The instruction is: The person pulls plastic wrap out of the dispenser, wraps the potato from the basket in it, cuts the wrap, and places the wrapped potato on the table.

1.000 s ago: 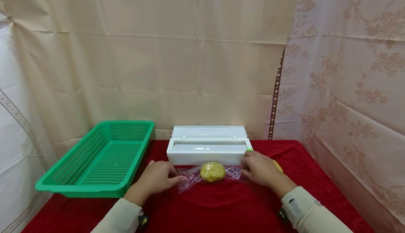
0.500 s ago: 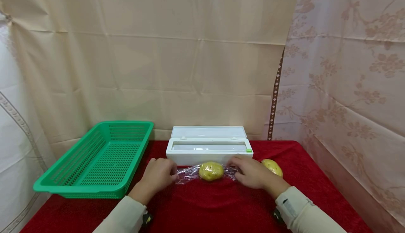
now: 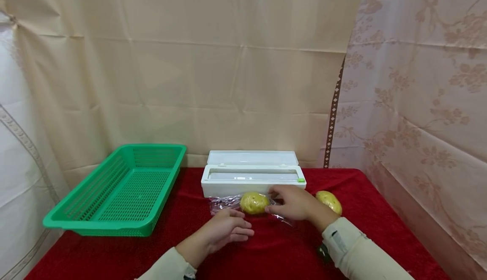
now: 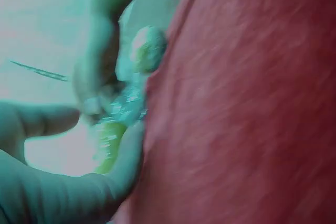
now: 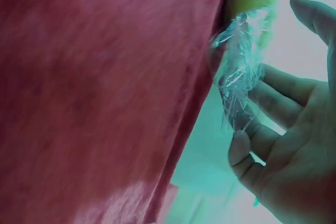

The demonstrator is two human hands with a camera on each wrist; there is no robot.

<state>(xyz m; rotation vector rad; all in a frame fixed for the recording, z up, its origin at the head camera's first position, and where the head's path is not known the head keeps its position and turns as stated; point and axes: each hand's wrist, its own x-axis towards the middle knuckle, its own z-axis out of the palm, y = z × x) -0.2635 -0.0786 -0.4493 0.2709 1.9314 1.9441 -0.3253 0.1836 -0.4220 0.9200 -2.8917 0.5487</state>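
A yellow potato [image 3: 254, 203] in clear plastic wrap lies on the red cloth, with crumpled film [image 3: 224, 203] spreading from its left side. At its right end is my right hand [image 3: 294, 204], thumb and forefinger apart. The right wrist view has the loose film end [image 5: 239, 66] against the fingers of that hand [image 5: 294, 145], the thumb held away. My left hand [image 3: 224, 231] hovers in front of the potato, fingers loosely bent and holding nothing. In the left wrist view, the wrapped potato [image 4: 110, 145] shows between thumb and fingers, partly hidden.
Just behind the potato stands a white cling film dispenser [image 3: 253, 189], lid raised, with a green slider [image 3: 301, 180] on its right. Another yellow potato [image 3: 329, 201] lies beyond my right hand. A green basket [image 3: 110, 227] sits at the left.
My left hand has left the film's left end and moved right and nearer to me. My right hand has come left to the potato's side, uncovering the second potato and the green slider.
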